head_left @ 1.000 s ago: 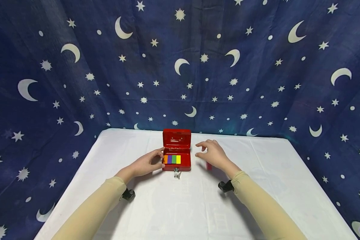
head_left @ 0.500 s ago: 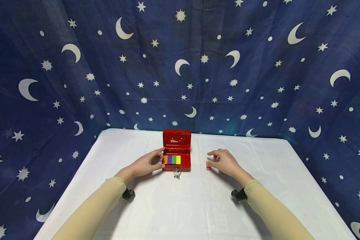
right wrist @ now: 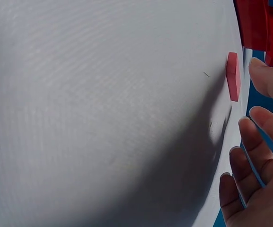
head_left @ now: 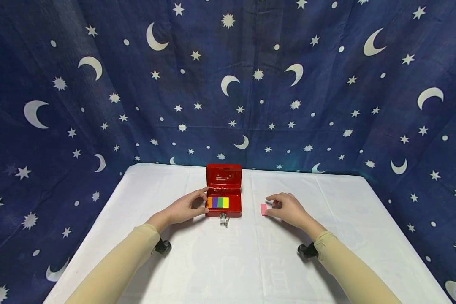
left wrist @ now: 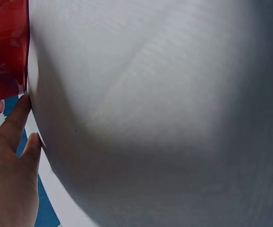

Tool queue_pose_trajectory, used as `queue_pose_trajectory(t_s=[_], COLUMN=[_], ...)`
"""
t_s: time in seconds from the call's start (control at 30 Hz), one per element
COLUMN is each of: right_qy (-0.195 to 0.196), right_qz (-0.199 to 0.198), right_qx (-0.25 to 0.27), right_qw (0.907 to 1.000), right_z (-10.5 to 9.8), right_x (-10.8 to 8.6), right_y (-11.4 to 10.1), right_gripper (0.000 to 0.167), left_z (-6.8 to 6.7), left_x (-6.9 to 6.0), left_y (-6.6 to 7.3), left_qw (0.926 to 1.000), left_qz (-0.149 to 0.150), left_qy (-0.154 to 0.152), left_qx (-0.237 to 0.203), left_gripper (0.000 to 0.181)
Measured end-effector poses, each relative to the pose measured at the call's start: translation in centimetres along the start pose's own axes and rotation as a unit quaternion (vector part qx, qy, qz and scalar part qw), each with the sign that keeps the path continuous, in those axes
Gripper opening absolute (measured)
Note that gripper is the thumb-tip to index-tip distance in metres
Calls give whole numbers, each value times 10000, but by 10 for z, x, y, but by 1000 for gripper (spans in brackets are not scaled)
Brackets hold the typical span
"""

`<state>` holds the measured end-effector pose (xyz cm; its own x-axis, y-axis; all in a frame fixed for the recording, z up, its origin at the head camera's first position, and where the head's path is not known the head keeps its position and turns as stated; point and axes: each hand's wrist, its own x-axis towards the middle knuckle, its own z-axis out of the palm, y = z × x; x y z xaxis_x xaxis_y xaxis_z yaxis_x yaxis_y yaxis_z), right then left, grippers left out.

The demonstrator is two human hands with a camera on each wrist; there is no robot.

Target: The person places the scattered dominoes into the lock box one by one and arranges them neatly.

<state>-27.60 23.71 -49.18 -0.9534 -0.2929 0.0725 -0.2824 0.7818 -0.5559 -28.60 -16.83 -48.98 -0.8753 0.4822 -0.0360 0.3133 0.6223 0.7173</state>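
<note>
The left hand point(head_left: 181, 208) touches the left side of the red metal box point(head_left: 235, 202), thumb near its front corner and fingers toward the back. Its lid stands raised. Inside, orange, purple, green and yellow blocks point(head_left: 220, 202) lie side by side toward the left. On the cloth right of the box lies a pink block point(head_left: 263, 209). The right hand point(head_left: 290, 210) is just right of that block, thumb and fingers apart; in the right wrist view the pink block point(right wrist: 233, 77) stands clear of the thumb and loosely bent fingers point(right wrist: 245, 170).
A small padlock with keys point(head_left: 223, 219) hangs at the front of the box. White cloth point(head_left: 228, 266) covers the table. Behind and at both sides hangs a dark blue curtain point(head_left: 197, 88) with moons and stars.
The right hand has moved right and toward the near side, away from the box, uncovering more of the pink block. The left hand has stayed at the box.
</note>
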Motion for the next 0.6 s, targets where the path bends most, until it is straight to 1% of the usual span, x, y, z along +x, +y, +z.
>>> queue_pose_trajectory(t_s=[0.27,0.37,0.6], right_qy=[-279,-296,-335], right_qz=[219,293,314], right_qx=[-2,-16,32], right_qw=[9994,9991,9989], right_z=[2,3,5], right_x=[-1,-1,-1], right_y=[0,0,2], right_gripper=[55,56,54], left_z=[1,0,0], left_x=[1,1,1], left_y=[-1,-1,-1], left_qw=[10000,10000,10000], left_qz=[-23,-31,-50], left_qy=[7,1,-6], left_qx=[26,27,36], left_gripper=[28,29,30])
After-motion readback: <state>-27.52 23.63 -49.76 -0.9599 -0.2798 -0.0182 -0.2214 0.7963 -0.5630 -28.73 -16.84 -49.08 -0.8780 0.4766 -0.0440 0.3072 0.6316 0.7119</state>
